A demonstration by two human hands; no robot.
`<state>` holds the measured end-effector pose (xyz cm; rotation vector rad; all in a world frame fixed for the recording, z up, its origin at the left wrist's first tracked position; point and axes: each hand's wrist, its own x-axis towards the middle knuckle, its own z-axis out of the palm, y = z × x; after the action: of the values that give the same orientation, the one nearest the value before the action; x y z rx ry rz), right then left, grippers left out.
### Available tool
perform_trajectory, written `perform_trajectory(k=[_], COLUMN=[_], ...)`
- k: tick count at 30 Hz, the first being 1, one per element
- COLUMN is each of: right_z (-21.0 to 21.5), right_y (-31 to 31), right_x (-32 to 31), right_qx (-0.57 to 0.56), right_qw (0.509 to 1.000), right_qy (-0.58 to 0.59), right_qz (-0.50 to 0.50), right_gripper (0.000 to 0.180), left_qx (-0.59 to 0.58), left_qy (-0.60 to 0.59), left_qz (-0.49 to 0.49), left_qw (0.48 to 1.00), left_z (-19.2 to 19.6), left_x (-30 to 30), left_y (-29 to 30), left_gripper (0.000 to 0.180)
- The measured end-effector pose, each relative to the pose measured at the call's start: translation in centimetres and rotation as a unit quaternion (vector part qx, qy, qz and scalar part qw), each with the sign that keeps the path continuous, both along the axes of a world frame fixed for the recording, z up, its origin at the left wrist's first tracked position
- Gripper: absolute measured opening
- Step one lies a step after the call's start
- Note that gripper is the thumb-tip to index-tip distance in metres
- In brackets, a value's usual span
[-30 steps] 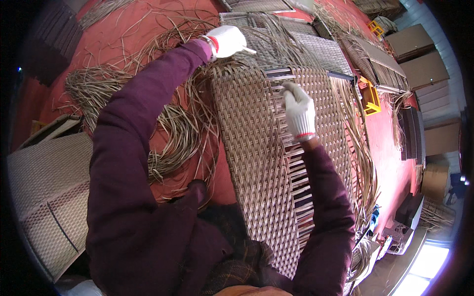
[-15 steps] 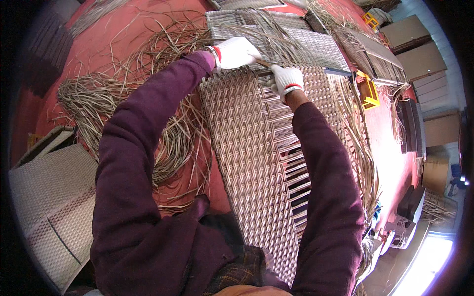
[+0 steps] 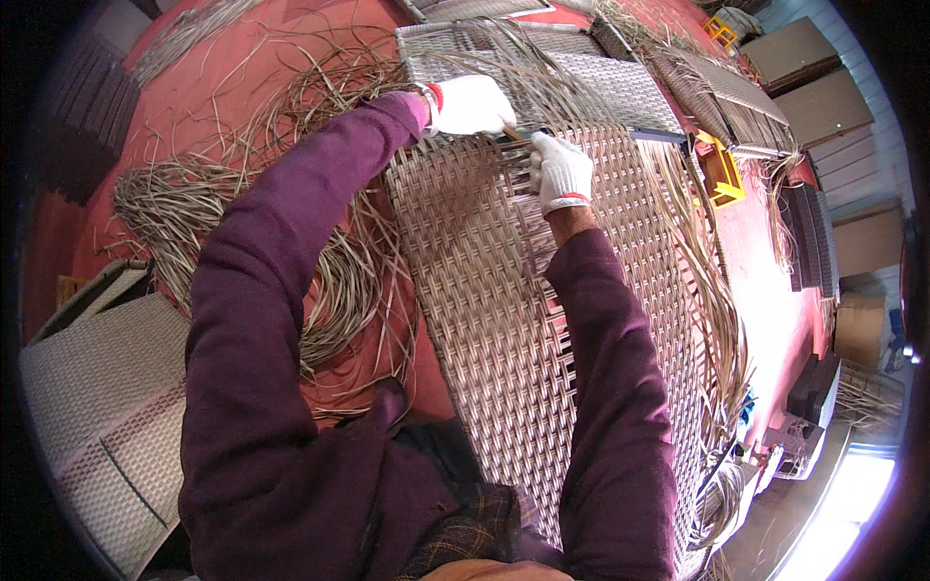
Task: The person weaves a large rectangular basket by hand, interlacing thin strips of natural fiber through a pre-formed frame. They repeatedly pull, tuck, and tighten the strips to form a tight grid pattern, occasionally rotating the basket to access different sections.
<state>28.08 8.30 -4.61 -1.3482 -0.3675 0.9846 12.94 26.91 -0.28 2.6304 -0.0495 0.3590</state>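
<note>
A large panel of flat brown wicker weave (image 3: 475, 281) lies on its frame in front of me, with a gap of loosely crossed strands down its middle. At its far edge my left hand (image 3: 472, 105), in a white knitted glove, is closed with its fingertips on a flat wicker strip (image 3: 517, 134). My right hand (image 3: 563, 172), gloved likewise, is closed at the strip's other end, just over the weave and right of the left hand. A dark frame bar (image 3: 659, 135) runs along the far edge. Fingers partly hide the strip.
Loose wicker strands (image 3: 184, 208) lie heaped on the red floor (image 3: 203, 116) at left. More strands (image 3: 702, 281) hang along the panel's right side. Another woven piece (image 3: 107, 378) is at lower left. A yellow stand (image 3: 722, 174) and cardboard boxes (image 3: 823, 107) are at right.
My right hand has moved slightly down and turned more upright, still near the strip. The left hand has shifted slightly. The right forearm has swung left, showing more weave.
</note>
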Motion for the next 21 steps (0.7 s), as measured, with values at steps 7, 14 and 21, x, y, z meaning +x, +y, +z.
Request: perform_trajectory(k=[7,14,21], right_z=[0.0,0.7,3.2], right_y=[-0.2,-1.8,-5.9], right_x=[-1.0,-2.2,-6.1], right_qx=[0.028,0.064,0.169], right_qw=[0.999,0.998,0.984], right_qy=[-0.013,-0.01,0.011], right_qz=[-0.016,-0.021,0.059], right_gripper=[0.014,0.018,0.029], left_qx=[0.018,0.129,-0.098], left_qy=[0.034,-0.033,0.006], left_qz=[-0.01,0.019,0.021], left_qw=[0.999,0.991,0.995], left_z=[-0.9,1.3,1.8], left_x=[1.6,-1.0,-4.5], left_y=[1.4,0.3,-4.4], left_gripper=[0.03,0.028,0.032])
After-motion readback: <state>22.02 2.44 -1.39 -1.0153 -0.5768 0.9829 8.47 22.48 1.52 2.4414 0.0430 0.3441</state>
